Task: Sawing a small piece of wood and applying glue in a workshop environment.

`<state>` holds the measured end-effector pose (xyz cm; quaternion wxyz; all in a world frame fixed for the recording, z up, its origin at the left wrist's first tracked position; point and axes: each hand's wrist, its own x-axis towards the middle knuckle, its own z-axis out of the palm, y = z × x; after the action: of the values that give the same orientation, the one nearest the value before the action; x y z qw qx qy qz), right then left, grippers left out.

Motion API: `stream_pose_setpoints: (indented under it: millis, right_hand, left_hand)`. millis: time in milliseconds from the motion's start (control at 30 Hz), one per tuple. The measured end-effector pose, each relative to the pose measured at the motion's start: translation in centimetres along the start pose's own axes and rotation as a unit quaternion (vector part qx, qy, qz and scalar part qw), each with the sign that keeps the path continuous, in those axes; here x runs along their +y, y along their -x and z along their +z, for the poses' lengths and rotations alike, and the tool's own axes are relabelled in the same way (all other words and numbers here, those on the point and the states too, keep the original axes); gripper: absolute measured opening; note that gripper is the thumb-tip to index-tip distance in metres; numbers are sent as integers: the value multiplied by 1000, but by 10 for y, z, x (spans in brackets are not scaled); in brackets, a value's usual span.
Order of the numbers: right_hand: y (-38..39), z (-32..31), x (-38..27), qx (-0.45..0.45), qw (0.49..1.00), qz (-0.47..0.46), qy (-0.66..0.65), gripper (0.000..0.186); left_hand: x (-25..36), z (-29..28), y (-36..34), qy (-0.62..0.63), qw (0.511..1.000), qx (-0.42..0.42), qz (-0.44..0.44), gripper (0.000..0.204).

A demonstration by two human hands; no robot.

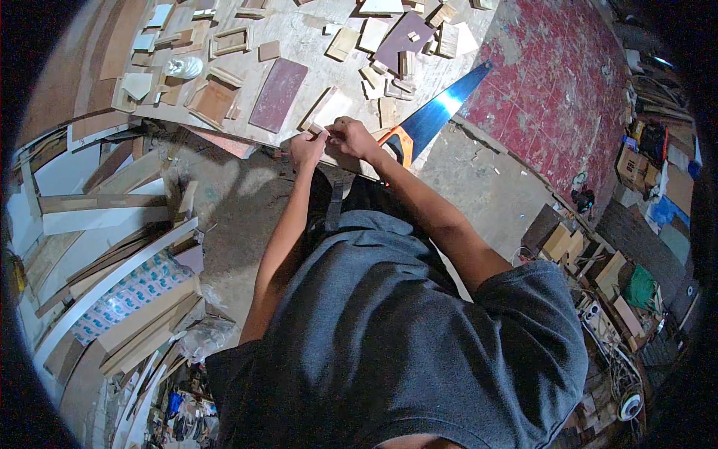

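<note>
A small wood piece [317, 129] is pinched between both hands at the near edge of the worktable [299, 34]. Left hand [308, 147] is closed w/ fingertips on the piece's left end; right hand [353, 137] is curled over the right end, thumb & forefinger pressed to it. The piece looks light, stiff, dry, not slippery; likely best gripped by its short ends or edges, since it's thin and could be dropped or snapped if squeezed hard. Exact shape can't be told, mostly hidden by fingers.

Counts: 1 handsaw [431, 116] w/ blue blade & orange handle, just right of the right hand. 1 dark reddish board [278, 95] just beyond the left hand. Pale offcuts [372, 34] scattered beyond both hands, too many to count. Long planks [112, 202] stacked well left of the left hand.
</note>
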<state>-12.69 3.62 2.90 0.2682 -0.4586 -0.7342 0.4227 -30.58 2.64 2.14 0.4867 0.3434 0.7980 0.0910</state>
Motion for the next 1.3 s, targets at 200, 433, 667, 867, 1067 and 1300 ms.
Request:
stream_pose_setpoints:
  millis: [200,433,667,867,1067,1300]
  right_hand:
    - [1,4,4,-14,999,35,15,36]
    - [2,2,2,-10,999,42,5,35]
    - [-1,-3,-7,-9,999,39,16,34]
    - [-2,-7,-11,-27,996,83,25,34]
    - [-2,-6,-4,7,996,92,-16,38]
    - [-4,-8,1,-26,996,89,-16,34]
  left_hand:
    - [9,-2,6,-29,999,4,14,41]
    - [15,-7,13,5,1000,-3,21,40]
    - [13,-6,10,-5,999,-4,41,38]
    - [9,-7,12,93,993,-28,68,35]
    - [-3,-12,8,220,973,-67,31,32]
    - [-5,-10,6,219,971,-85,37,32]
